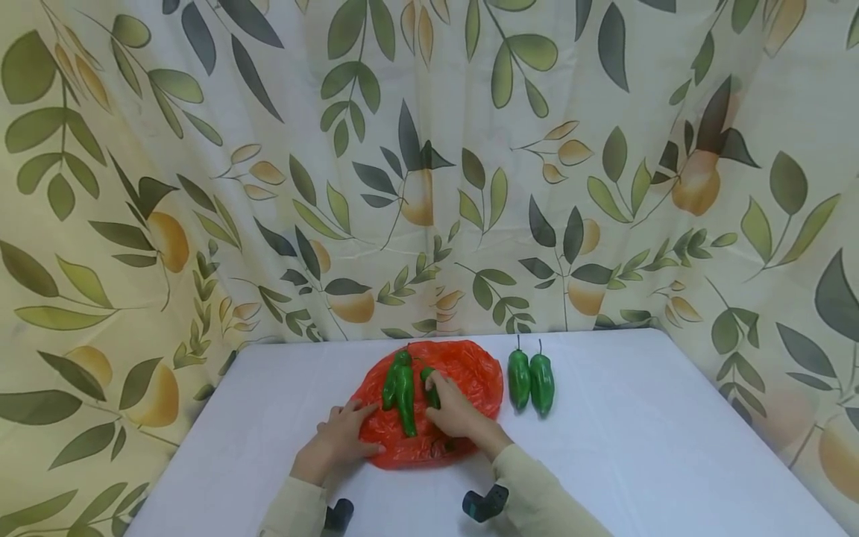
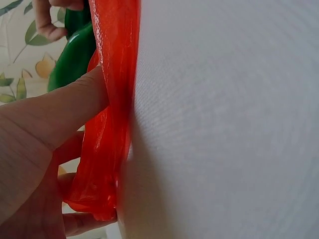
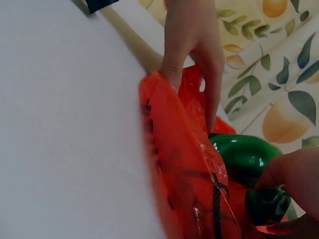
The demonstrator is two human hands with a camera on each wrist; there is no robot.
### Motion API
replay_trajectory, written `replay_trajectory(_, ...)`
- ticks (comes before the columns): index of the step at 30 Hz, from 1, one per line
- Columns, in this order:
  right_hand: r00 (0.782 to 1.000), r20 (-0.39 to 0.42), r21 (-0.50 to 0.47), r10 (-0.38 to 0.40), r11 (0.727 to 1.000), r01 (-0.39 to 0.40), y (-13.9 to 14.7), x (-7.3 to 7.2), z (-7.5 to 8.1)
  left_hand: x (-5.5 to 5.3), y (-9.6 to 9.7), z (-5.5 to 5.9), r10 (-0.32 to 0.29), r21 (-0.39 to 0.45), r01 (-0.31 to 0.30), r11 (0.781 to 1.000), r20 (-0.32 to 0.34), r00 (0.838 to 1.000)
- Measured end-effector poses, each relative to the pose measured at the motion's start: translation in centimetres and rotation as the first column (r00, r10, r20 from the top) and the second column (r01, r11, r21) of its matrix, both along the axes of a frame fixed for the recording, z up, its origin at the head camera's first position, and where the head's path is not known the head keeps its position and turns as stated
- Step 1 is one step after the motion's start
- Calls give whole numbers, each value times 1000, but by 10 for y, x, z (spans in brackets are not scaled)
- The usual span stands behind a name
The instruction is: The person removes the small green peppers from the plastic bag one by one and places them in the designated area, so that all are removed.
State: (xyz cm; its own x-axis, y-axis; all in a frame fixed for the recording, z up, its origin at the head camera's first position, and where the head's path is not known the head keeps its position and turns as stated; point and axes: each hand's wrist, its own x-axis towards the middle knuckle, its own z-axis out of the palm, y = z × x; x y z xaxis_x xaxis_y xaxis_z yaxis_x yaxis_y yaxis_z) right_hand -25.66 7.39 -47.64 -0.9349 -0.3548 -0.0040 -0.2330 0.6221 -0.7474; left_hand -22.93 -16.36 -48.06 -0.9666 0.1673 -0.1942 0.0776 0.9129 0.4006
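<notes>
A crumpled red plastic bag [image 1: 479,365] lies on the white table. On it rest glossy green peppers [image 1: 406,399] side by side, stems pointing away. My right hand [image 1: 451,410] pinches another green pepper [image 3: 266,205] over the right part of the bag, its thumb and fingers around the upper end. At the bag's left edge is my left hand [image 1: 342,436], thumb and fingers spread and touching the plastic. In the left wrist view, the left thumb [image 2: 65,107] lies straight against the red film; some fingers are partly hidden behind it.
Two more green peppers [image 1: 520,379] lie close together to the right of the bag, stems pointing away. A white cloth [image 1: 637,447] covers the table. Behind the far edge hangs a curtain [image 1: 429,186] printed with leaves and fruit. Dark devices [image 1: 485,503] sit at both wrists.
</notes>
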Motion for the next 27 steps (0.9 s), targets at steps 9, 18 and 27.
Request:
replay_trajectory(9,998,-25,-44,-55,998,54,11,4,8,2,0,4,1,9,-1,1000,0,1000)
replay_trajectory(18,995,-69,-111,-74,992,66,31,16,18,1,2,2,18,9,-19,1000,31,999)
replay_trajectory(27,992,-96,-172,-85,983,67,52,29,27,1,2,4,23,5,-23,1000,24,999)
